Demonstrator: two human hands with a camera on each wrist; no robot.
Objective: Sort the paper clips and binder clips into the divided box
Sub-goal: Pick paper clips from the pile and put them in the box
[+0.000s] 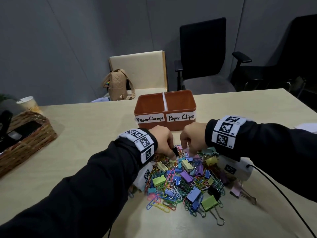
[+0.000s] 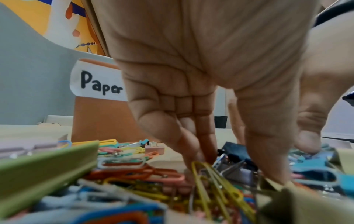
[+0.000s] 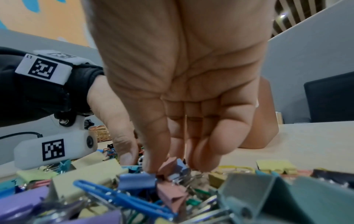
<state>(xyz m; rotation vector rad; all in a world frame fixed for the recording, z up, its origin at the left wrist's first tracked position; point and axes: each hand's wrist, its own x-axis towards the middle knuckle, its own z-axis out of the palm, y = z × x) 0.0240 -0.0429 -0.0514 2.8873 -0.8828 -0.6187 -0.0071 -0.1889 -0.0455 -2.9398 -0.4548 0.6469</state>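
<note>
Reaching into the pile of clips [image 1: 185, 177] on the worktop [image 1: 85, 126], I see my left hand [image 1: 163, 140] pinching a black binder clip [image 1: 175, 150]. My right hand [image 1: 190, 134] pinches a pink binder clip [image 3: 167, 164]. The divided box [image 1: 165, 109] stands just beyond.

Both hands [image 1: 176, 140] low, fingers downward

Box [image 1: 151, 107] interior: contents hidden behind its near wall from the head view. Left wrist view: left hand [image 2: 201, 75] covers the label [image 2: 95, 84] past "Paper". Right hand [image 3: 182, 91] fingertips buried in the clip pile [image 1: 185, 179]; what they pinch cannot be told. Foreground clips in both wrist views blurred.
</note>
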